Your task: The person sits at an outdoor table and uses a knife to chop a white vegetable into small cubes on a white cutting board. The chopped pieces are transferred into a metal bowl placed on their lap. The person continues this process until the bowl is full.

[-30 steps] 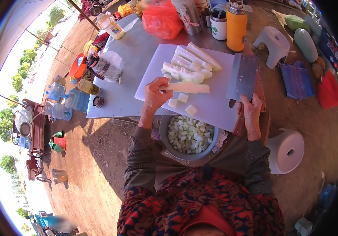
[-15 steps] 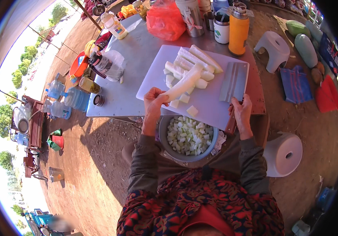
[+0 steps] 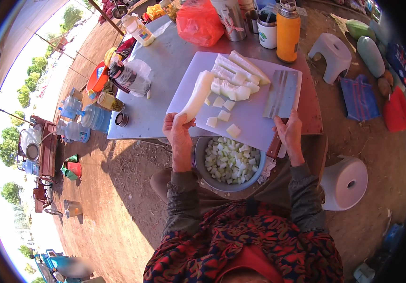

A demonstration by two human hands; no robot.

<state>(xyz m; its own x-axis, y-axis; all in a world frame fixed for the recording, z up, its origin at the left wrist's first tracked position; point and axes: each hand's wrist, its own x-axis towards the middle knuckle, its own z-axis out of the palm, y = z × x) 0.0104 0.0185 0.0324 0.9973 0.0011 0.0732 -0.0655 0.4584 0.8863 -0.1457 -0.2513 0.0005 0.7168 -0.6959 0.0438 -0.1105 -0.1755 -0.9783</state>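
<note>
My left hand [image 3: 179, 134] is closed round the lower end of a long, peeled, pale strip of winter melon [image 3: 197, 96], which tilts up over the left part of the white cutting board [image 3: 184, 89]. My right hand [image 3: 289, 134] grips a cleaver [image 3: 280, 94] near its wooden handle; the broad blade lies flat on the board's right side. Between them are several more melon strips [image 3: 233, 70] and some cut chunks [image 3: 223, 115]. Below the board's near edge, a grey basin [image 3: 203, 172] holds many pale melon cubes [image 3: 231, 160].
Along the table's back stand a red plastic bag [image 3: 199, 26], a white mug [image 3: 267, 32] and an orange thermos [image 3: 288, 35]. A bagged bottle [image 3: 134, 78] is on the left. White stools [image 3: 345, 183] and whole green melons [image 3: 370, 55] are on the ground at right.
My left hand has moved left, carrying the melon strip away from the pile and turning it more upright. The cleaver stays flat on the board under my right hand.
</note>
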